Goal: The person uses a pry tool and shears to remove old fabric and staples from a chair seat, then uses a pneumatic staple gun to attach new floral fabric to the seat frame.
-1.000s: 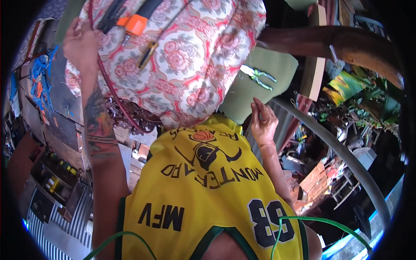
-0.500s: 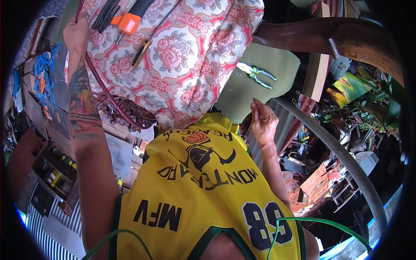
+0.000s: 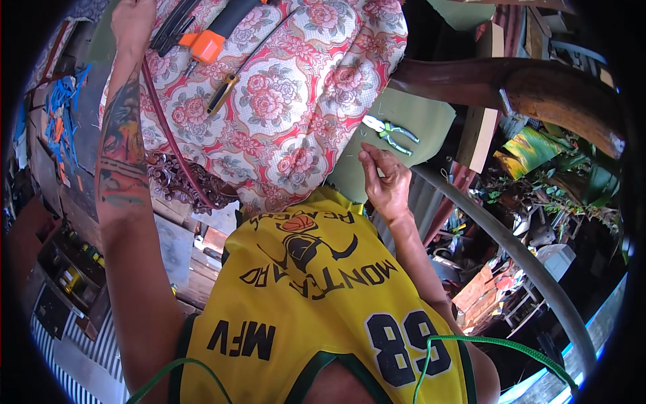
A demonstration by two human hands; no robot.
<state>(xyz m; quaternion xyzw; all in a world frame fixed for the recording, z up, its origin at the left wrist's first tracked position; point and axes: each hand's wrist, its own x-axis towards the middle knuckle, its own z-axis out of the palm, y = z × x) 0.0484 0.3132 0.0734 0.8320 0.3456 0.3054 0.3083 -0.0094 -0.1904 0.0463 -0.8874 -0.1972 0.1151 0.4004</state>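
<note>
My left hand [image 3: 132, 28] is at the upper left edge, its fingertips cut off by the frame. A dark red hose [image 3: 161, 114] runs down beside its wrist; whether the hand grips it is hidden. My right hand [image 3: 388, 183] is raised near the green sheet, fingers curled and thumb drawn in; anything between them is too small to make out. Just beyond it lie pliers [image 3: 390, 134] with green and black handles, jaws toward the floral fabric [image 3: 276, 101]. On this fabric rest an orange and black tool [image 3: 205, 47] with a metal tip and a screwdriver [image 3: 222, 95] with a yellow and black handle.
Carved dark wood [image 3: 176, 180] shows under the fabric's near edge. A curved wooden arm [image 3: 511, 81] reaches right, above the green sheet [image 3: 424, 121]. A grey pipe [image 3: 511, 239] bends down the right side. Blue strips [image 3: 62, 121] lie at far left.
My left hand has moved up, its fingers leaving the frame. My right hand has shifted left and slightly down in view, fingers still curled. The view itself has shifted a little.
</note>
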